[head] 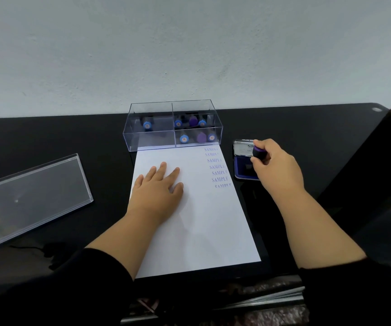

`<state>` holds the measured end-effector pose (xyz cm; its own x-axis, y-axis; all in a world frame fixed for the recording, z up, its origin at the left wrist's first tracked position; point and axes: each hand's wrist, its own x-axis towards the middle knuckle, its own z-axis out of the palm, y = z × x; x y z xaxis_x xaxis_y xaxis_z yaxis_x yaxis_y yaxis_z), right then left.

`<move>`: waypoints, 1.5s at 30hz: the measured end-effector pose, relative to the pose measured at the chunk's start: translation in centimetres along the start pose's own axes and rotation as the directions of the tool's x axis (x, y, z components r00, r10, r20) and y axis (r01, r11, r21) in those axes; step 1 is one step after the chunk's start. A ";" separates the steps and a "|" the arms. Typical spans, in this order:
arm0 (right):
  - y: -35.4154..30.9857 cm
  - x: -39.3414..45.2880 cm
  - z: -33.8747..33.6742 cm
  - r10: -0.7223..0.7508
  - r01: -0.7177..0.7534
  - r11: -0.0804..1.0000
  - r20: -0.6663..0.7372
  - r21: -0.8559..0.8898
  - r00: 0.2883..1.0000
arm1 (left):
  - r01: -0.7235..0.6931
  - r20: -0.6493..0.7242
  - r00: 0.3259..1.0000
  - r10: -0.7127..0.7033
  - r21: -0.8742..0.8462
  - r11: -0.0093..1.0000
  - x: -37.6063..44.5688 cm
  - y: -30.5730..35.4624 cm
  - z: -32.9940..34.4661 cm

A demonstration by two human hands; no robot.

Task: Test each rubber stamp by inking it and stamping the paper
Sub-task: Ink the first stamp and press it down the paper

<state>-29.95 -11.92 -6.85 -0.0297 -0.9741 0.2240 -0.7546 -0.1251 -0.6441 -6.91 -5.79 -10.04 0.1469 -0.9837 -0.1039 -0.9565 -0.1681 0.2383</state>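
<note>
The small rubber stamp with a purple cap and black body (258, 153) sits in the right hand (275, 165), whose fingers (261, 147) are curled round its barrel, pinching it above the open ink pad (245, 164), a shallow blue-lined tin with a silver lid standing just right of the white sheet of paper (196, 215). Whether the stamp face touches the pad I cannot tell. The stamp looks light and rigid, with a short smooth handle, so a firm pinch low on the barrel should keep it square; its inked face would smear if tilted. The paper is thin and likely to slide on the glossy black tabletop (72, 142), and the left hand (158, 189) rests flat on it with fingers spread. A column of purple "SAMPLE" prints (218, 167) runs down the paper's right edge. Just beyond the paper stands a clear acrylic box (173, 125) divided into four compartments: one blue-capped stamp in the far left, several blue and purple ones in the two right compartments, and nothing visible in the near left. The clear lid (32, 196) lies well to the paper's left.
</note>
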 end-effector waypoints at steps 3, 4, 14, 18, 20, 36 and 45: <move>0.1 -1.1 -0.4 0.003 -0.003 1.000 -0.001 -0.024 1.000 | 0.002 0.008 1.000 -0.002 0.000 1.000 0.0 0.0 -0.1; 0.2 -1.6 -0.5 0.007 -0.007 1.000 -0.003 -0.028 1.000 | 0.001 0.010 1.000 -0.001 -0.001 1.000 0.0 0.0 -0.1; -0.1 -3.7 -0.8 0.033 -0.034 0.998 -0.020 -0.045 0.999 | 0.003 0.066 0.998 -0.005 0.032 0.999 -0.9 0.4 -0.4; 0.0 -4.0 -0.7 0.026 -0.027 0.999 -0.045 -0.027 0.999 | -0.024 0.085 0.996 0.019 0.060 0.998 -2.4 0.6 -0.2; 0.0 -4.1 -0.5 0.028 -0.029 0.999 -0.053 -0.015 0.998 | -0.040 0.083 0.996 0.035 0.059 0.997 -3.2 0.4 0.0; -2.0 -4.8 0.2 -0.058 0.063 0.976 -0.028 0.210 0.998 | -0.040 0.023 0.999 0.040 -0.021 0.999 -3.8 0.3 0.3; -1.9 -5.4 2.2 -0.205 0.198 0.970 0.040 0.143 0.978 | -0.035 0.013 0.999 0.035 -0.031 0.999 -3.7 0.2 0.4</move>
<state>-26.90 -6.85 -8.44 0.1517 -0.9344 0.3223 -0.6440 -0.3408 -0.6850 -7.77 -2.15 -9.99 0.1100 -0.9880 -0.1080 -0.9527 -0.1358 0.2718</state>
